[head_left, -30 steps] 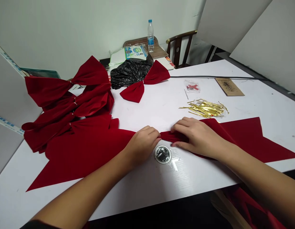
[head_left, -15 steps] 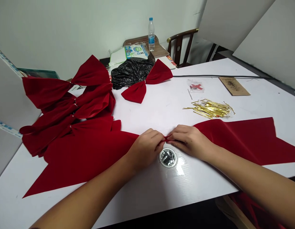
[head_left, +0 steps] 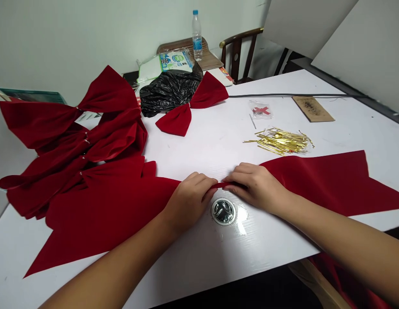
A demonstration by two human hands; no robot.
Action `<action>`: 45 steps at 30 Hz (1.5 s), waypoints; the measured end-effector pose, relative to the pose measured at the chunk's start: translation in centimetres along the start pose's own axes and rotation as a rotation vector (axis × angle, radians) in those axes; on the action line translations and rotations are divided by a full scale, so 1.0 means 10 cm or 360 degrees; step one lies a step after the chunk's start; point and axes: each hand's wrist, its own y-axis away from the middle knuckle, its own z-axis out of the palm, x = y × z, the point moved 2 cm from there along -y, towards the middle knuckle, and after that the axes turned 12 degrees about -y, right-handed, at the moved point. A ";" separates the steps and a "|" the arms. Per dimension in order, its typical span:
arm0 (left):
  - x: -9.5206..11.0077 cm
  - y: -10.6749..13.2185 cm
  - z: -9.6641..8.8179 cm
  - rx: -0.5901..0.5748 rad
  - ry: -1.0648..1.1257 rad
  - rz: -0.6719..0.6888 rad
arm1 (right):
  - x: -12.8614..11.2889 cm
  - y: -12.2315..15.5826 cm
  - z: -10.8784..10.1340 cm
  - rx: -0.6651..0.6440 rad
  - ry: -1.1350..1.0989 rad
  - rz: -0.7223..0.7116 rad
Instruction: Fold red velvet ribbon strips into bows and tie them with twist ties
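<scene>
A long red velvet ribbon [head_left: 321, 182] with notched ends lies across the white table [head_left: 199, 266], gathered narrow at its middle. My left hand [head_left: 193, 199] pinches the gathered part from the left. From the right, my right hand [head_left: 255, 186] pinches the same part, a short strip of red showing between the fingertips. Just below the hands is a round dark disc with a silver rim [head_left: 223, 211], set in or stuck on the tabletop. Beyond my right hand lies a bunch of gold twist ties [head_left: 283, 141], partly in clear plastic.
Several red bows [head_left: 109, 96] are piled at the left, and another red bow [head_left: 207, 92] lies beside a black plastic bag [head_left: 167, 92]. Behind stand a water bottle [head_left: 197, 36] and a wooden chair [head_left: 237, 53]. A cardboard piece [head_left: 312, 108] and black cable [head_left: 283, 95] lie at the back right.
My fingertips have moved slightly apart along the gathered ribbon, so more of the red strip shows between them. The whole view has shifted a little.
</scene>
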 end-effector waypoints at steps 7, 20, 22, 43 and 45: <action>0.00 0.00 0.00 0.0102 -0.0018 0.0016 | 0.00 -0.01 0.01 -0.0025 -0.0064 0.0028; 0.08 -0.04 -0.02 -0.0028 -0.0257 0.0107 | -0.08 -0.01 0.11 -0.0054 0.0354 -0.0105; 0.08 -0.06 -0.11 -0.0160 -0.0206 0.0043 | -0.10 -0.01 0.10 -0.0028 0.0373 -0.0136; 0.02 -1.94 0.27 -0.0537 -0.0453 -0.0280 | -0.13 0.00 0.06 0.0319 0.0489 -0.0421; -0.15 -2.01 0.16 -0.0467 -0.0541 -0.0333 | -0.14 -0.01 0.03 0.0315 0.0444 -0.0419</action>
